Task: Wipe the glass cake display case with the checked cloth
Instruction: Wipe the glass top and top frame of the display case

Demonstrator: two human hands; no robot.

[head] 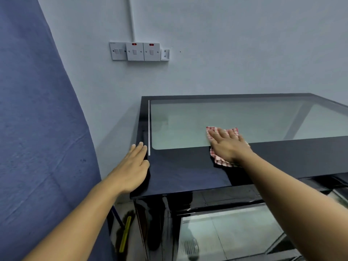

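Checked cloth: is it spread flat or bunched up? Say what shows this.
Spread fairly flat: the checked cloth lies under the flat right hand, its edges showing past fingertips and wrist.

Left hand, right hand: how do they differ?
The left hand rests bare on the left corner of the black glass display case; the right hand presses a red checked cloth. The left hand lies on dark frame; the right hand reaches the clear pane. Both are flat.

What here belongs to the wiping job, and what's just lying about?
Job: red-and-white checked cloth under right hand; black-framed glass display case; left hand on its edge.
Bystanders: white wall switches; blue fabric curtain; yellow stick on floor.
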